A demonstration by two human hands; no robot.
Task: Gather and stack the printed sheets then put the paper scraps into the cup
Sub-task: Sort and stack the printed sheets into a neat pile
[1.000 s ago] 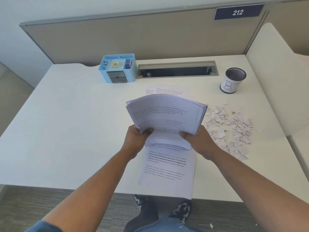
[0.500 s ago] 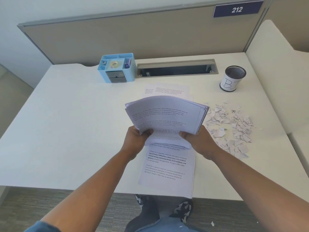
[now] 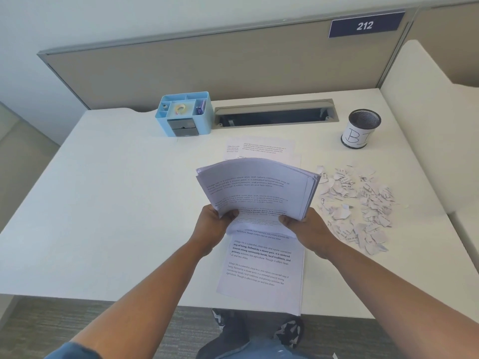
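Observation:
A curved stack of printed sheets (image 3: 256, 187) is held above the white desk (image 3: 103, 203). My left hand (image 3: 211, 224) grips its near left corner and my right hand (image 3: 305, 228) grips its near right corner. One printed sheet (image 3: 261, 270) lies flat on the desk below my hands, reaching the front edge. Two more sheets (image 3: 259, 147) lie flat beyond the stack, partly hidden by it. A spread of torn paper scraps (image 3: 360, 206) covers the desk to the right. The black mesh cup (image 3: 361, 129) with a white label stands upright at the back right.
A light blue desk organiser (image 3: 184, 114) with tape and small items stands at the back centre-left. A grey cable slot (image 3: 274, 114) runs along the back edge. A beige partition (image 3: 207, 66) closes off the back, and a white side panel (image 3: 427, 120) rises on the right.
The held stack has stayed almost still in both hands. The view has shifted slightly.

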